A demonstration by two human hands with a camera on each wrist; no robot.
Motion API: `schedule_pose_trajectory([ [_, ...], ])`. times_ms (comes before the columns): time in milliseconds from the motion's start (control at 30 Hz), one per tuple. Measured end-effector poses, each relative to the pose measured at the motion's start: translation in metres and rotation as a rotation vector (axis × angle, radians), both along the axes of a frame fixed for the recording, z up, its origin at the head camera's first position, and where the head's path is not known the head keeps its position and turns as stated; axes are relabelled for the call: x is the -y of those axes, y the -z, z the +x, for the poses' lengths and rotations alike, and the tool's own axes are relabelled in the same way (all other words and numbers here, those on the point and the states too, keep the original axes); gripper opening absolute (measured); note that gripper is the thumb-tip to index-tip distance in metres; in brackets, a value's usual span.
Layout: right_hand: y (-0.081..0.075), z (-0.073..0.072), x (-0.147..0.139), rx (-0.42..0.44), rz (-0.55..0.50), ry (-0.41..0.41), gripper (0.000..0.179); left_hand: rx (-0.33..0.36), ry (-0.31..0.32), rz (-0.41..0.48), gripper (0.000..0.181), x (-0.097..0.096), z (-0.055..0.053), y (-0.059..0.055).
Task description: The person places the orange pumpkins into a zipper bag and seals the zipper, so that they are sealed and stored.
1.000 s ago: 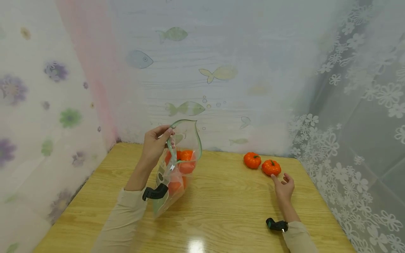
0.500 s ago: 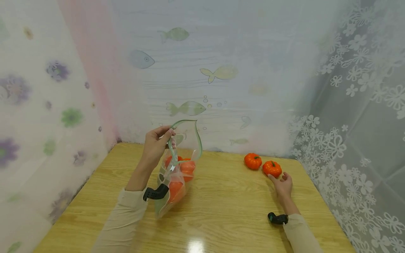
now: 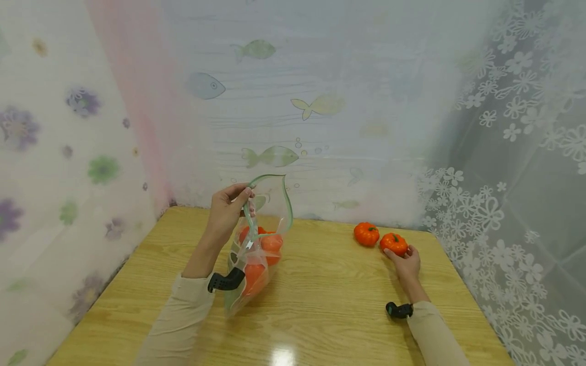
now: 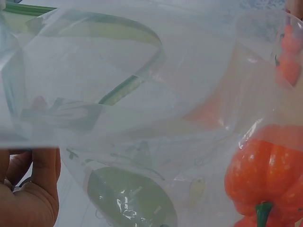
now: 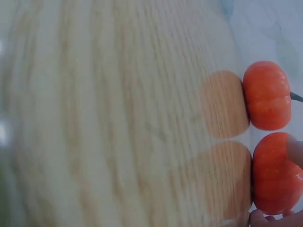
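Observation:
My left hand (image 3: 224, 209) pinches the green-edged rim of a clear zip bag (image 3: 280, 203), whose mouth gapes open in the head view. Several orange toy pumpkins (image 3: 254, 277) show through the plastic low in the bag. One bagged pumpkin (image 4: 270, 165) with a green stem appears large in the left wrist view. On the right, my right hand (image 3: 407, 264) grips a small orange pumpkin (image 3: 394, 244) on the table, thumb on one side and fingers on the other. A second pumpkin (image 5: 267, 94) sits close beside it in the right wrist view.
A wood-grain table (image 3: 329, 300) spreads under both hands. Behind it hangs a fish-print curtain (image 3: 366, 162), with flowered curtains (image 3: 50, 173) at the sides. Black wrist cameras (image 3: 226, 280) are strapped to both wrists.
My right hand has moved forward and left a little, and its fingers have closed around the nearer pumpkin. The left hand holds the bag in nearly the same place.

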State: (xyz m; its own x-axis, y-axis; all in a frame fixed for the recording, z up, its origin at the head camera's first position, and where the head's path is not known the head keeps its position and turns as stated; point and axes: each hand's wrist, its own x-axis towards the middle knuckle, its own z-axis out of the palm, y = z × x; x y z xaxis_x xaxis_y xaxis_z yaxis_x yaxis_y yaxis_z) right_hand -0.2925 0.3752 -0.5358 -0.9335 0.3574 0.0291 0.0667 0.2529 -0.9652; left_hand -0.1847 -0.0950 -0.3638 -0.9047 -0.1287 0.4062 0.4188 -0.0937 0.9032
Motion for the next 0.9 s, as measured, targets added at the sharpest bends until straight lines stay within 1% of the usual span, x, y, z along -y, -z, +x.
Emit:
schedule_pose_trajectory([
  [167,-0.003,-0.005,0.006,-0.008,0.018,0.053,0.088,-0.01,0.022,-0.004,0.022,0.008,-0.013,0.002],
  [400,-0.003,-0.01,0.014,0.002,0.028,0.08,0.085,-0.006,0.041,0.001,0.019,0.02,-0.031,0.004],
  [500,-0.003,-0.006,0.01,0.007,0.034,0.076,0.085,-0.001,0.026,0.001,0.019,0.016,-0.023,0.004],
  [733,-0.004,0.001,0.003,-0.007,0.005,0.077,0.084,-0.004,-0.01,0.019,0.018,0.004,-0.003,0.004],
  [900,-0.006,0.009,-0.003,-0.016,-0.015,0.038,0.085,-0.005,-0.043,0.022,0.019,-0.003,0.011,0.005],
])
